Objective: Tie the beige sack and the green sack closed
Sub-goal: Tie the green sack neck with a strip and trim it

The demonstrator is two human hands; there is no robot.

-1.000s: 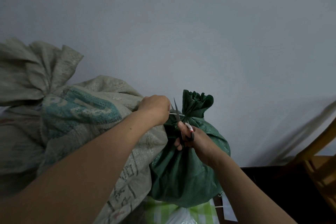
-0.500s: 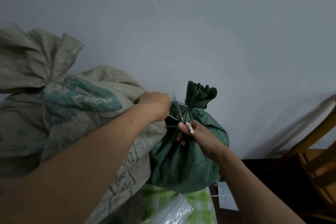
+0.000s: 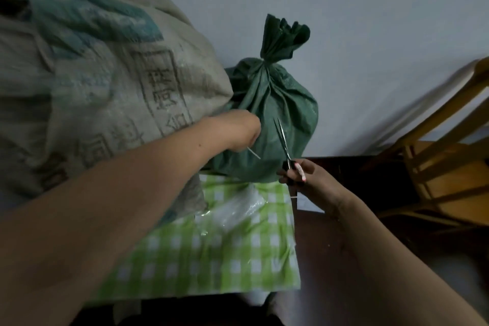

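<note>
**Left hand**: seen from the back, fingers curled under. They pinch a thin pale strand, stiff and straight, which sticks out below the hand toward the right. The hand lies in front of the lower left flank of the green sack; contact with the fabric cannot be told.

**Right hand**: fingers curled through the dark handles of small steel scissors, one handle wrapped in pink-and-white tape. The blades are narrow, drawn close together and pointing up and away. They overlap the sack's front, though touch cannot be told.

**Dark green sack**: woven plastic with a slight sheen, rounded and full. Its neck is gathered into tight pleats and cinched, with a ruffled tuft above. It stands at the far end of the cloth, just beyond both hands and between them.

**Large beige sack**: coarse woven fabric, bulging, printed with a teal band and dark characters. It stands on the left, pressed against the green sack, and its top is blurred.

**Green-and-white checked cloth**: glossy, lying under both sacks.

**Clear plastic bag**: crinkled, lying on the cloth near the sacks.

**Yellow wooden chair**: slatted, at the far right.
</note>
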